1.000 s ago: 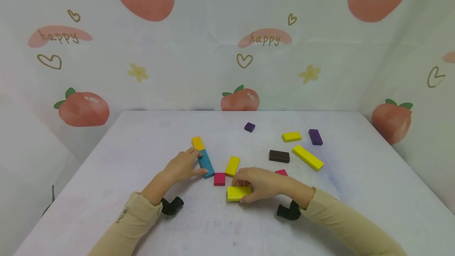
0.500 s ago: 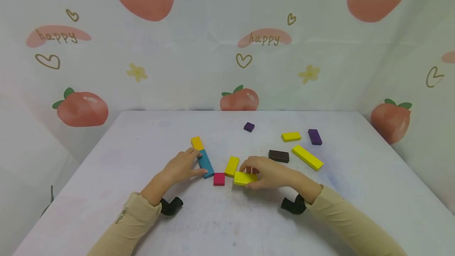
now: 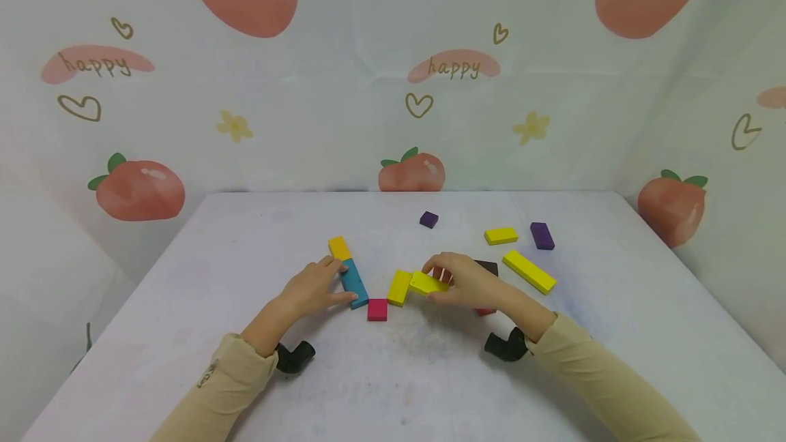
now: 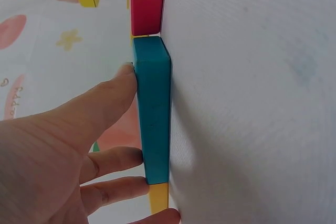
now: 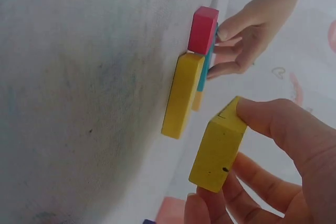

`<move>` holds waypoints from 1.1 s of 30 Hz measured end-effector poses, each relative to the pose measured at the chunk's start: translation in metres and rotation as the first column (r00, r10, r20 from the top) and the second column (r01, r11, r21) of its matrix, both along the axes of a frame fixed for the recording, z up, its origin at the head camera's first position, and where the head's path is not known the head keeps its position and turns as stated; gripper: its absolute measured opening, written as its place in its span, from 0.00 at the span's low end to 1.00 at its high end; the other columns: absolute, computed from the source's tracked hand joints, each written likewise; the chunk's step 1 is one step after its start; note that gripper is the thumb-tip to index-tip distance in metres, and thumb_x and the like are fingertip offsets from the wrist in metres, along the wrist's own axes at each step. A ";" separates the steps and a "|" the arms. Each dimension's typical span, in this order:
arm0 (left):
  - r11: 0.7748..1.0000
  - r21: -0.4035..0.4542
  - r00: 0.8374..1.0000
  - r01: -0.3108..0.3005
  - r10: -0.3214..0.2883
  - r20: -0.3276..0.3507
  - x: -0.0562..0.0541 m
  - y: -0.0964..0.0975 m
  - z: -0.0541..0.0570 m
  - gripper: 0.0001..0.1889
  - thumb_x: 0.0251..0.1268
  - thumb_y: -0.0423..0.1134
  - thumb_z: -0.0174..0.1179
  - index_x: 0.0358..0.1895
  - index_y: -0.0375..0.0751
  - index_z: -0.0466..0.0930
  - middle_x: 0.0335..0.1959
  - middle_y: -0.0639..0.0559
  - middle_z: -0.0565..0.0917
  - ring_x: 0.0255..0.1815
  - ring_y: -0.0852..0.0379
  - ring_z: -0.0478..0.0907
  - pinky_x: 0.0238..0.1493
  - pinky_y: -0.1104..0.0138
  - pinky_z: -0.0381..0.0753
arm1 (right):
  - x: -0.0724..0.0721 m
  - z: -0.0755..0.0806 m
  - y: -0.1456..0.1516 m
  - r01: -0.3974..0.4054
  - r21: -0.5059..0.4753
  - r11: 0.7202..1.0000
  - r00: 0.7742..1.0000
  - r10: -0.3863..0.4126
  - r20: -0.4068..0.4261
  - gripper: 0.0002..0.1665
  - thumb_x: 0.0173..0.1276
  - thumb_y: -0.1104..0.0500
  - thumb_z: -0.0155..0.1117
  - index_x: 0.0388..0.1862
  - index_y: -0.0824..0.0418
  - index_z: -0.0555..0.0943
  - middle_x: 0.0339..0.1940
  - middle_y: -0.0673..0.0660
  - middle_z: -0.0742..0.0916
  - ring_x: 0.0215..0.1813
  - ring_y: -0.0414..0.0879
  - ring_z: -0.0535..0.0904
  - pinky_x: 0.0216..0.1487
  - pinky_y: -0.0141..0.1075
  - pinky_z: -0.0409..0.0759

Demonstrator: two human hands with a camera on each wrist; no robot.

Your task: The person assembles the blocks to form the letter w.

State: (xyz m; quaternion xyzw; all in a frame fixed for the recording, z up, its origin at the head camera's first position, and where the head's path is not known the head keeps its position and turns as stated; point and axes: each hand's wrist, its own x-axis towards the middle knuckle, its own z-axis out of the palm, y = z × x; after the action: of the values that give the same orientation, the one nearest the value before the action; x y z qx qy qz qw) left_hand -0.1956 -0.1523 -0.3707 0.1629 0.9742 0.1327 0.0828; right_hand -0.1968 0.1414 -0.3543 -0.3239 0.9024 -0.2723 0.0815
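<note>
My right hand (image 3: 464, 281) pinches a yellow block (image 5: 218, 150) between thumb and fingers, tilted in the air. It is beside a second yellow block (image 3: 399, 288) that lies on the table. My left hand (image 3: 314, 286) rests its thumb and fingertips on a blue block (image 4: 153, 119), with the fingers fairly straight. An orange-yellow block (image 3: 339, 247) adjoins the blue block's far end. At its near end sits a small red block (image 3: 377, 310), whose corner meets the lying yellow block. Together these pieces form a V-like line.
Behind my right hand lie a dark brown block (image 3: 489, 267), partly covered, and another red block (image 3: 486, 312), mostly hidden. Farther back are a long yellow block (image 3: 529, 271), a short yellow block (image 3: 501, 236), a purple block (image 3: 542, 236) and a small purple block (image 3: 429, 219).
My right hand has carried the yellow block away from the table's front, past the small red block to the right side of the lying yellow block. My left hand has stayed put.
</note>
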 end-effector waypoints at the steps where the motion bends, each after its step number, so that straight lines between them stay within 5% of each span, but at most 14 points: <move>1: 1.000 0.001 1.000 0.002 -0.002 -0.002 0.000 0.000 0.000 0.31 0.57 0.54 0.62 0.58 0.35 0.71 0.61 0.39 0.71 0.48 0.45 0.72 0.53 0.52 0.77 | -0.001 0.000 0.000 0.011 -0.006 1.000 1.000 -0.011 0.002 0.21 0.58 0.55 0.68 0.49 0.61 0.77 0.37 0.54 0.82 0.38 0.42 0.75 0.42 0.30 0.79; 33: 1.000 0.001 1.000 0.001 -0.001 -0.009 0.000 0.000 -0.001 0.31 0.56 0.54 0.63 0.57 0.36 0.71 0.59 0.40 0.72 0.45 0.46 0.72 0.50 0.53 0.78 | -0.041 -0.004 -0.020 0.301 -0.012 0.954 0.947 -0.297 0.121 0.24 0.60 0.57 0.66 0.53 0.65 0.74 0.47 0.62 0.82 0.43 0.50 0.78 0.48 0.38 0.82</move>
State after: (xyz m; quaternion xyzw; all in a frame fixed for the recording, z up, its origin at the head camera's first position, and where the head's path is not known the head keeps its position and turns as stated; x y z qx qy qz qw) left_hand -0.1961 -0.1521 -0.3720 0.1642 0.9744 0.1324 0.0782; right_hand -0.2375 0.1218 -0.3580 -0.1680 0.9305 -0.3136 0.0877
